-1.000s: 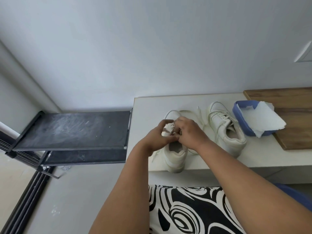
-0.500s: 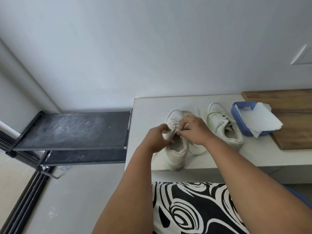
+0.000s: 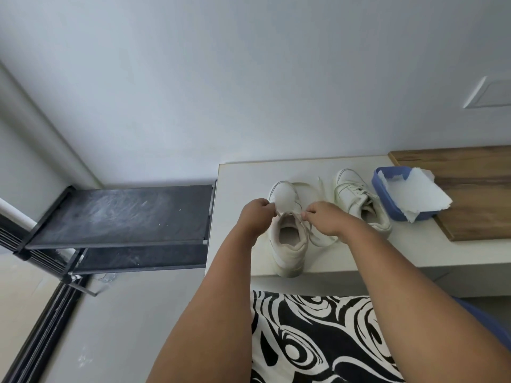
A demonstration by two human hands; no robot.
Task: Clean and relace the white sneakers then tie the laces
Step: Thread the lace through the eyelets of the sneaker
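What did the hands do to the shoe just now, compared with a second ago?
The left hand and right hand moved apart from the middle of the near sneaker, each pinching a part of the lace and pulling it sideways. The other sneaker, blue tub and paper towel stayed put.

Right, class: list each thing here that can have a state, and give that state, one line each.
Left hand: pinching a lace end.
Right hand: pinching the other lace end.
Near sneaker: upright on the bench, laces pulled apart, not tied.
Far sneaker: upright, laced.
Blue tub: open, paper towel draped over it.
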